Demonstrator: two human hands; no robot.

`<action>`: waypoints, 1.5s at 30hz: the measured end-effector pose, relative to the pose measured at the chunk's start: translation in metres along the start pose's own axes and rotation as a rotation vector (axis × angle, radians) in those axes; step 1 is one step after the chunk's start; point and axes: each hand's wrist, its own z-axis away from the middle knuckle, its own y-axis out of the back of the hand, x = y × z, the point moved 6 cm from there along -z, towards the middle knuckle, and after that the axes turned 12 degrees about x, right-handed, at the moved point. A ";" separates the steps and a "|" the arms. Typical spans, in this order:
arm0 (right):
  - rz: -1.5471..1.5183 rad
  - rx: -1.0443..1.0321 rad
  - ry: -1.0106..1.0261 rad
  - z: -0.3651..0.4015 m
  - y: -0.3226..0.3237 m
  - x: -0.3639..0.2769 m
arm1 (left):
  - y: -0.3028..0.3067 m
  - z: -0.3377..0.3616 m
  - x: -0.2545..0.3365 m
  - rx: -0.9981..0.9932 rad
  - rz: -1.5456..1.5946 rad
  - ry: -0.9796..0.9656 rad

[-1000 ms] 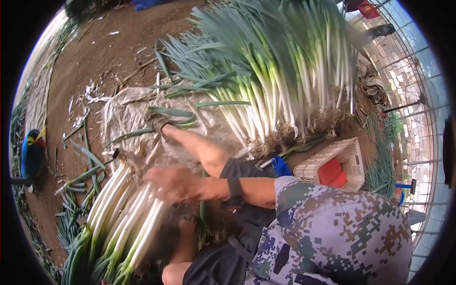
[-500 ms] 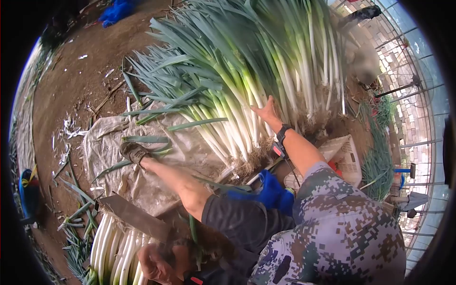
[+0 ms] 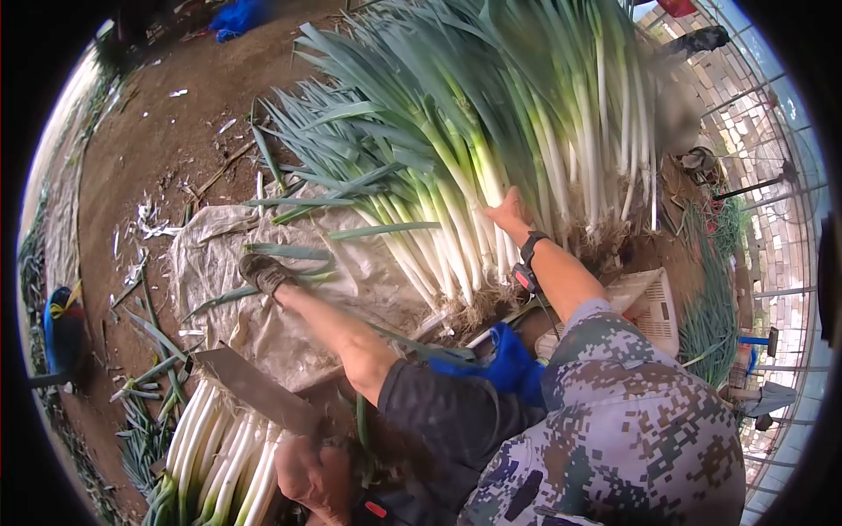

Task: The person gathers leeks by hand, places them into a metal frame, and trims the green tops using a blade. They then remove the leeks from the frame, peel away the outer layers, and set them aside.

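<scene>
From where I stand, the person's right hand [image 3: 511, 216] is out over the big spread of leeks [image 3: 456, 206] that fills the top centre of the frame, green leaves toward the upper left, white stalks running down to a fringe of roots. Its visible fingers are splayed in a wide V against the pale stalks and look to be touching them; nothing I can see is gripped between them. A dark band [image 3: 527, 259] sits on that wrist.

The left hand [image 3: 311, 478] is at the lower left, fingers bent in toward the palm. It is beside a smaller bundle of leeks [image 3: 219, 456], whose white ends point up the frame. A flat brownish plate [image 3: 254, 390] slants across those root ends, its lower end just by the knuckles. I can't tell whether the fingers are clenched on it, on a stalk, or on nothing.

Between the two lots, the person's leg crosses a crumpled pale sheet [image 3: 210, 254] on the dirt floor [image 3: 167, 114]. A bright blue cloth [image 3: 509, 359] lies near the lower centre, with a pale plastic crate [image 3: 653, 307] to its right, partly behind the sleeve [image 3: 614, 368].
</scene>
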 end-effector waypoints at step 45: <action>-1.753 -1.241 -0.064 0.447 0.114 -0.199 | 0.073 0.097 0.030 -0.199 -0.299 -0.110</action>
